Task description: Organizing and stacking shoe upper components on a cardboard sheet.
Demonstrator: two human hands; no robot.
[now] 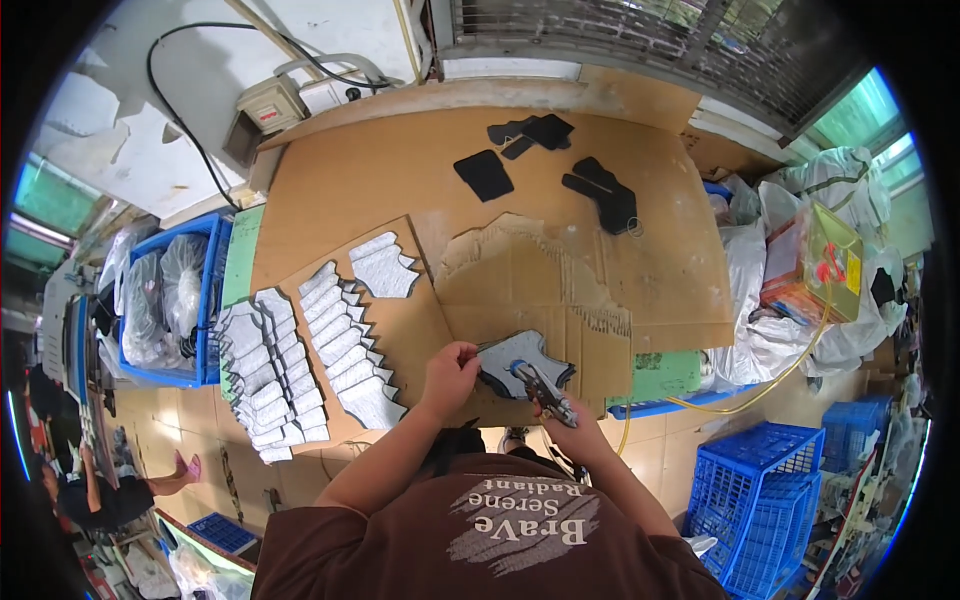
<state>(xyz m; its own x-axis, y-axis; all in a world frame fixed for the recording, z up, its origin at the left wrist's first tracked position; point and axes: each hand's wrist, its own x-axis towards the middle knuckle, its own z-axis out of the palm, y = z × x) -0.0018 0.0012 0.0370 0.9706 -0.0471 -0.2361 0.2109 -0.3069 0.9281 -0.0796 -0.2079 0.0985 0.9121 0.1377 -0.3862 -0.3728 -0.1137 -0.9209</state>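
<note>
My right hand [562,410] is closed around a metal hand tool with a blue tip [540,385], which resembles a spray gun. Its tip is over a light grey, dark-edged fabric piece [503,362] near the table's front edge. At that piece's left corner is my left hand [453,378], its fingers curled together; what they pinch, if anything, is hidden. To the left, similar grey pieces overlap in a row [345,340], with more in two rows [265,370] farther left. One single grey piece [385,266] lies above them on a cardboard sheet [428,300].
Black flat pieces [484,176] lie at the back of the cardboard-covered table [370,160]. A blue crate [215,300] with plastic bags stands at left. White bags [742,290] and a yellow-lidded box [832,262] are at right, near a yellow hose [740,402]. Blue crates [755,490] sit below.
</note>
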